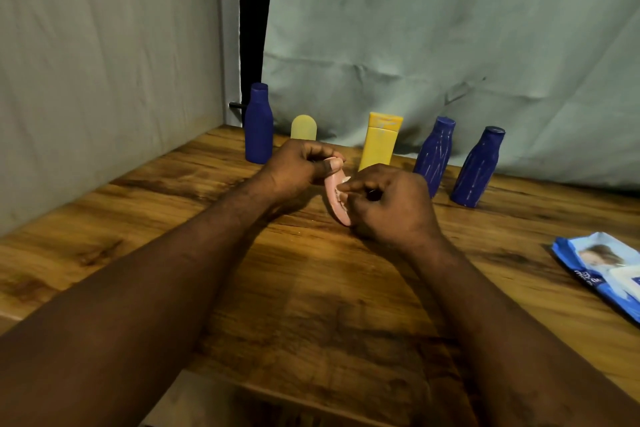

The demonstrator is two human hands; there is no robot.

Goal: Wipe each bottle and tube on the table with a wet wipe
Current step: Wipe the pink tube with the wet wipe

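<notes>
A pink tube (333,194) is held tilted above the wooden table (173,218). My left hand (298,166) grips its upper end. My right hand (388,201) pinches a small white wet wipe (343,182) against the tube's side. Behind the hands stands a row: a blue bottle (258,123), a pale yellow rounded bottle (303,127), a yellow tube (380,140) standing on its cap end, and two more blue bottles (434,154) (478,166) with white streaks.
A blue pack of wet wipes (602,270) lies at the table's right edge. Grey cloth hangs behind and to the left of the table. A dark gap shows between the cloth panels behind the left blue bottle.
</notes>
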